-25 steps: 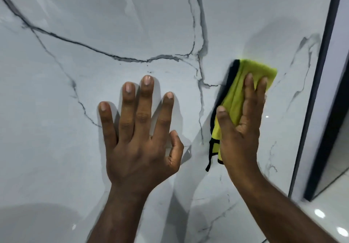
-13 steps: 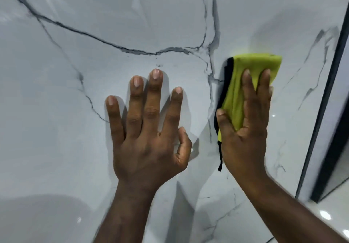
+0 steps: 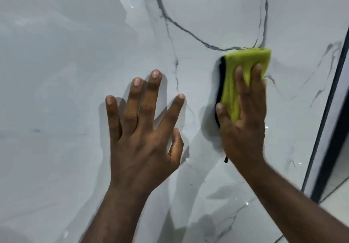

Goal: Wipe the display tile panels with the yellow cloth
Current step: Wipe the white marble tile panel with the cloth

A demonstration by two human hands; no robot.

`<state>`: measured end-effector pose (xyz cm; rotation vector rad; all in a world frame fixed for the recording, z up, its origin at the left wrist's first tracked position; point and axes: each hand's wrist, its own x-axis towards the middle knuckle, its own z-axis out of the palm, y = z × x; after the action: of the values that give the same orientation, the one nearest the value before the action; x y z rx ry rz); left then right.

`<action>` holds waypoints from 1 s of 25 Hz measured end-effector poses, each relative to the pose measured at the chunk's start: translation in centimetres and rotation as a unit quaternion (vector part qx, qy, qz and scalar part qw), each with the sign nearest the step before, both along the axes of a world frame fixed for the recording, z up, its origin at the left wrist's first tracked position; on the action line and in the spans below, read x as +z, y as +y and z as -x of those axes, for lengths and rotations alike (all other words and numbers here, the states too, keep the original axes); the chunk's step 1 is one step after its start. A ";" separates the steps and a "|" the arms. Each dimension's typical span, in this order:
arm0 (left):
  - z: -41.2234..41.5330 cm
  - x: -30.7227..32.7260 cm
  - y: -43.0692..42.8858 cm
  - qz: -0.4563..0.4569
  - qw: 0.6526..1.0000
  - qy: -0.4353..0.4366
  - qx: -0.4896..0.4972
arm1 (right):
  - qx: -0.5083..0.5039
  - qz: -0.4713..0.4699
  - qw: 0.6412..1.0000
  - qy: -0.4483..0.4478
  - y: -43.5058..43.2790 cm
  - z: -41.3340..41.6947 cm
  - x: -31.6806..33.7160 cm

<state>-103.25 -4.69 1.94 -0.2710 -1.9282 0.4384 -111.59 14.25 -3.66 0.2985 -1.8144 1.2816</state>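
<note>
A glossy white marble-look tile panel with dark grey veins fills the head view. My right hand presses a folded yellow cloth with a black edge flat against the panel, right of centre, fingers straight over it and thumb at its left edge. My left hand rests flat on the panel to the left of the cloth, fingers spread and straight, holding nothing. The lower part of the cloth is hidden under my right palm.
A black frame strip runs down the panel's right edge. Beyond it at the lower right lies a shiny white floor. Ceiling lights reflect in the panel at the upper left.
My right hand has slid the cloth upward along the panel toward the curved dark vein. My left hand stays flat on the tile, its index finger spread wider.
</note>
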 end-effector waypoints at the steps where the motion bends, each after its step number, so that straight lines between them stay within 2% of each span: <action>1: -0.5 0.0 -1.0 -0.002 1.000 0.003 -0.005 | 0.000 -0.043 0.999 0.006 -1.3 -1.4 -2.3; 2: -1.1 -0.3 -2.0 -0.002 1.000 0.004 -0.009 | 0.009 -0.047 0.999 -0.013 -2.3 -2.7 -4.8; 4: -1.8 -1.3 -3.4 0.014 1.000 -0.001 -0.016 | 0.020 0.100 0.984 -0.148 -3.5 -3.8 -7.3; 5: -1.8 -1.6 -3.8 0.028 0.999 0.000 -0.020 | 0.034 0.178 0.962 -0.203 -3.7 -3.6 -6.3; 6: -1.9 -1.9 -4.1 0.035 0.999 0.002 -0.025 | 0.032 0.206 0.954 -0.217 -3.8 -3.3 -4.4; 7: -1.8 -2.1 -4.2 0.035 0.999 0.000 -0.030 | 0.021 0.184 0.965 -0.185 -3.9 -3.2 -2.1; 9: -1.6 -2.4 -4.2 0.029 0.999 -0.002 -0.034 | 0.017 0.061 0.997 -0.046 -4.9 -4.0 1.4; 10: -1.5 -2.5 -4.1 0.029 0.999 -0.002 -0.032 | 0.017 -0.005 1.000 -0.007 -5.8 -4.4 1.4; 11: -1.4 -2.5 -4.1 0.032 0.999 -0.005 -0.031 | 0.016 -0.033 0.999 0.001 -6.6 -4.8 0.3; 12: -1.4 -2.6 -4.1 0.036 0.999 -0.009 -0.031 | 0.010 -0.019 1.000 -0.011 -7.1 -5.4 -1.6; 13: -1.4 -2.7 -4.1 0.038 0.999 -0.008 -0.030 | 0.001 0.035 0.998 -0.052 -7.4 -5.7 -3.7; 15: -1.4 -2.7 -4.2 0.039 0.999 -0.003 -0.022 | 0.020 0.195 0.961 -0.193 -7.4 -5.9 -4.2; 16: -1.5 -2.7 -4.2 0.038 0.999 -0.003 -0.018 | 0.035 0.220 0.950 -0.218 -6.9 -5.7 -2.8; 17: -1.5 -2.6 -4.1 0.035 0.999 -0.002 -0.018 | 0.031 0.198 0.960 -0.197 -6.2 -5.2 -0.9; 19: -1.4 -2.7 -4.0 0.029 0.999 -0.002 -0.018 | 0.021 0.088 0.994 -0.066 -5.4 -4.6 3.0; 21: -1.5 -2.9 -4.0 0.036 0.999 0.003 -0.003 | 0.007 -0.006 1.000 0.016 -5.7 -4.6 2.4; 23: -1.5 -2.9 -4.0 0.044 0.999 0.013 0.005 | -0.002 0.030 0.999 -0.031 -6.3 -5.3 -2.7; 25: -1.2 -3.0 -4.0 0.049 0.999 0.022 0.007 | 0.014 0.161 0.973 -0.168 -7.0 -6.7 -6.2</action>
<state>-102.08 -8.67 -1.01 -0.3093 -1.8696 0.5456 -104.94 7.26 -9.82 -0.0783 -1.8387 1.6985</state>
